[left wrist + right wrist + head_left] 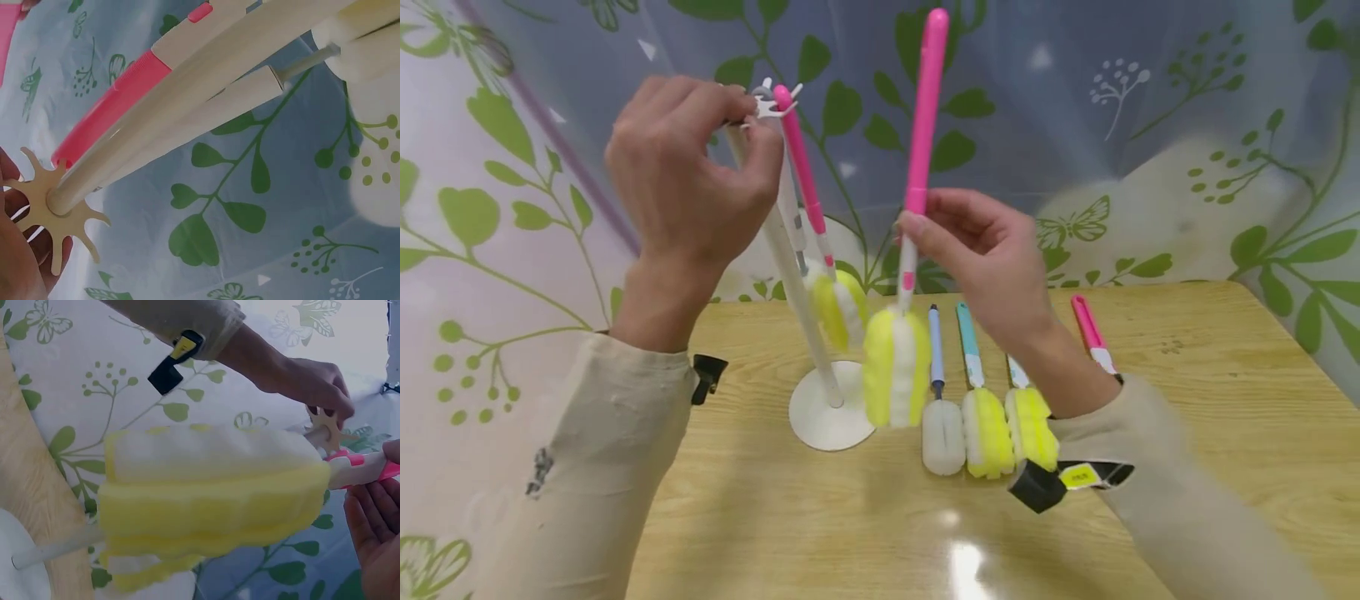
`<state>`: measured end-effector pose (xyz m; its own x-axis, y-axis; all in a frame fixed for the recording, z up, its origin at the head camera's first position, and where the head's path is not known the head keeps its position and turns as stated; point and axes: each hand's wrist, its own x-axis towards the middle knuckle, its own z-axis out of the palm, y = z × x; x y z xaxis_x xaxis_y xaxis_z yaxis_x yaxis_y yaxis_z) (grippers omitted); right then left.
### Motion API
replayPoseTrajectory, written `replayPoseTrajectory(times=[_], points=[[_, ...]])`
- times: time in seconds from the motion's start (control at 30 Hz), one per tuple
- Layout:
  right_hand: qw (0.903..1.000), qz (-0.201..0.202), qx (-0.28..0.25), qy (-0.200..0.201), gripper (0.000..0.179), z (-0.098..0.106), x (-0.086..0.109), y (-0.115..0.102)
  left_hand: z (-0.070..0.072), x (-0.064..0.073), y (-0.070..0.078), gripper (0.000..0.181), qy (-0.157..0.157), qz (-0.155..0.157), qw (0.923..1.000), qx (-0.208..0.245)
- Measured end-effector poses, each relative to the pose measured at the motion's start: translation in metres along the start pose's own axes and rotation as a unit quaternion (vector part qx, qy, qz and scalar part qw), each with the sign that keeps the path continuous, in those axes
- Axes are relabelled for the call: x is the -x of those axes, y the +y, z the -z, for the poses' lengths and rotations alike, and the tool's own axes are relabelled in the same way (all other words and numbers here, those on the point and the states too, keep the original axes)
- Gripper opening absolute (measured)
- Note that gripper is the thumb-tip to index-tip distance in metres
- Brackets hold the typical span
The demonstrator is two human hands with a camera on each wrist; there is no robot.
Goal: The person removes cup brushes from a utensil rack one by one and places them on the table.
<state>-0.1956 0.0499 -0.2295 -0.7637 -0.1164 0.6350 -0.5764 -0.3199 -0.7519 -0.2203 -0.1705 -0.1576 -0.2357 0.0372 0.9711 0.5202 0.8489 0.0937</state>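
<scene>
My left hand holds the top of a white stand, at its ring of curved hooks. A pink-handled sponge brush with a yellow-and-white head hangs from one hook. Behind the pole, partly hidden, hangs a brush with a white handle. Between thumb and fingers, my right hand pinches another pink-handled sponge brush where its handle meets the white neck. It is upright, head down, in the air to the right of the stand. Its yellow-and-white head fills much of the right wrist view.
On the wooden table lie a blue-handled brush with a grey-white head, a teal-handled sponge brush, another yellow-and-white sponge brush and a pink handle partly behind my right arm. Leaf-patterned cloth hangs behind.
</scene>
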Motion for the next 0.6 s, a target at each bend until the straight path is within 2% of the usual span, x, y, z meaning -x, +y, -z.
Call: replayPoseTrajectory(times=[0.23, 0.43, 0.53, 0.6], points=[[0.9961, -0.015, 0.005, 0.087, 0.022, 0.082, 0.004, -0.028, 0.000, 0.001, 0.004, 0.028, 0.008, -0.014, 0.9994, -0.032], [0.9871, -0.018, 0.069, 0.143, 0.029, 0.164, 0.014, -0.033, -0.001, 0.001, 0.005, 0.028, 0.023, -0.024, 0.9987, -0.039], [0.9716, -0.055, 0.159, 0.166, 0.029, 0.200, 0.022, -0.030, -0.003, 0.001, 0.004, 0.029, 0.032, -0.028, 0.9985, -0.034], [0.9531, -0.095, 0.226, 0.177, 0.027, 0.221, 0.030, -0.027, -0.004, 0.002, 0.003, 0.030, 0.039, -0.028, 0.9984, -0.030]])
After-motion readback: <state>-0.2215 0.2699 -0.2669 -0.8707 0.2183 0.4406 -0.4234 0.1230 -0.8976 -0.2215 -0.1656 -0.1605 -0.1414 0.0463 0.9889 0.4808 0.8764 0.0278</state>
